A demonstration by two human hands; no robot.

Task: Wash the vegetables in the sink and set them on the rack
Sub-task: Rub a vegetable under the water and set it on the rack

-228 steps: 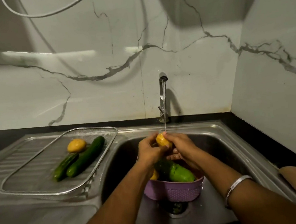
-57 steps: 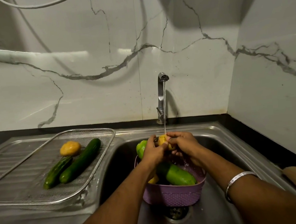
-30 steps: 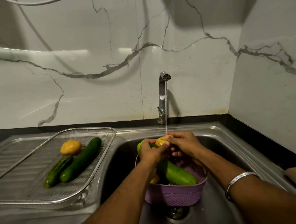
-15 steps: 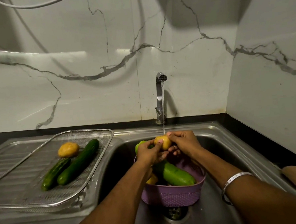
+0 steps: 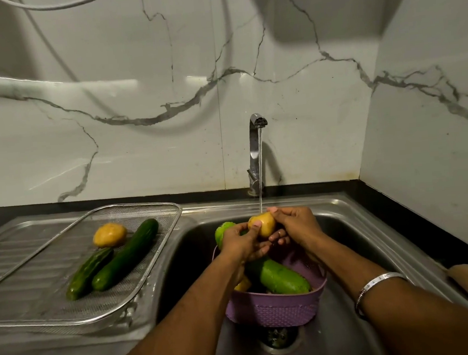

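Hands, left (image 5: pixel 240 241) and right (image 5: pixel 296 224), hold potato (image 5: pixel 263 223) under tap (image 5: pixel 256 152) stream.

We face white marble-look walls (image 5: pixel 138 146) veined grey, meeting at a right-hand corner, above a black countertop (image 5: pixel 419 216); light glares upper left.

Rack (image 5: pixel 159 243) lies left of sink (image 5: pixel 356 240); basket (image 5: pixel 276 307) sits inside.

A home kitchen: steel sink (image 5: pixel 354 223), running tap (image 5: pixel 254 152) (marble-look wall tiles (image 5: pixel 134 101)).
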